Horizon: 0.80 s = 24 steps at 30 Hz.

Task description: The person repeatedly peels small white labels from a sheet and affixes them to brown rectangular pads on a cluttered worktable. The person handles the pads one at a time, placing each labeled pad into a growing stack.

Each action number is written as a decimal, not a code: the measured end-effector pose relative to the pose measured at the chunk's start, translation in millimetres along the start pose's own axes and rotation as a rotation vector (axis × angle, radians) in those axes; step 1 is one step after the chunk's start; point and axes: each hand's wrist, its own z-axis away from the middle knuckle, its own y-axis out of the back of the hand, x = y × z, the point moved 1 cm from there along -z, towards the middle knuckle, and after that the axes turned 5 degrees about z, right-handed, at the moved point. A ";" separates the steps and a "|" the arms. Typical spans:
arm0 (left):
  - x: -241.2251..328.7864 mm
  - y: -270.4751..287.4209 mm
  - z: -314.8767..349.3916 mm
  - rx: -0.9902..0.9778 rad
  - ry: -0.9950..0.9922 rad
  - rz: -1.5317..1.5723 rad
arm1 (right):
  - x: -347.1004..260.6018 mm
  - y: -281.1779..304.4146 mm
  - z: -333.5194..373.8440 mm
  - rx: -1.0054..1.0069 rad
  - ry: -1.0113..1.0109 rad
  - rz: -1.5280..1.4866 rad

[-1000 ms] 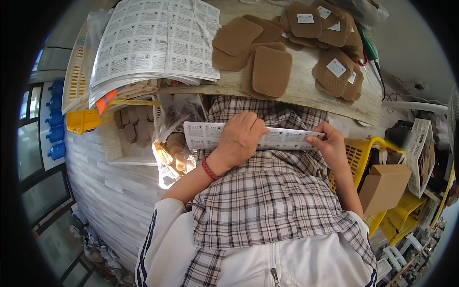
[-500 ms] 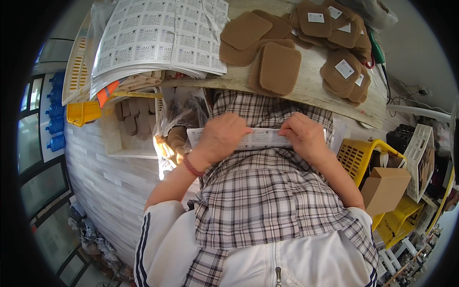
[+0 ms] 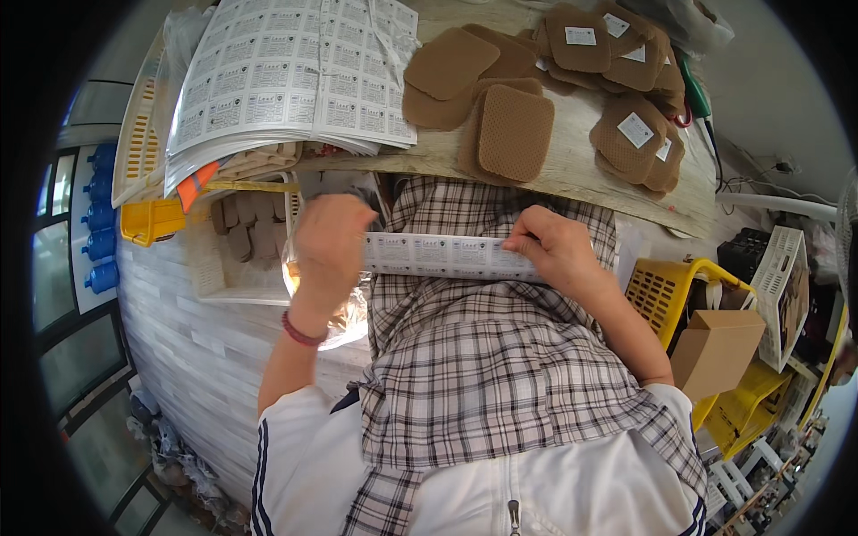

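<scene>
A long strip of printed white labels (image 3: 438, 254) lies across my lap, over the checked apron. My right hand (image 3: 559, 250) pinches it near its right end, thumb and fingers pressed together. My left hand (image 3: 331, 241) is at the strip's left end, smeared by motion; its fingers look curled, but whether they grip the paper is not clear. On the table ahead, a thick stack of label sheets (image 3: 259, 80) lies at the left. Brown textured pads (image 3: 516, 134) with rounded corners lie in the middle and at the right, several bearing a white label (image 3: 635, 130).
The wooden table edge (image 3: 429, 167) runs just beyond my lap. Below left stands a white crate (image 3: 204, 268) of brown-grey pieces, near a yellow bin (image 3: 152, 221). At the right are a yellow basket (image 3: 657, 295), a cardboard box (image 3: 718, 353) and a white crate (image 3: 780, 290).
My left hand has moved left from the strip's middle to its left end, and more of the strip's printed face shows. My right hand has shifted slightly left along with the view.
</scene>
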 end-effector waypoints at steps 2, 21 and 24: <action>44.9 -30.5 -7.2 -0.036 -0.030 0.192 | -7.3 -5.9 -2.7 0.025 0.046 0.007; 56.3 -81.2 -17.5 -0.199 0.194 0.444 | 28.9 10.2 14.6 0.242 -0.157 -0.309; 50.2 -83.1 -20.2 -0.191 0.267 0.502 | 51.5 9.7 16.9 0.292 -0.256 -0.473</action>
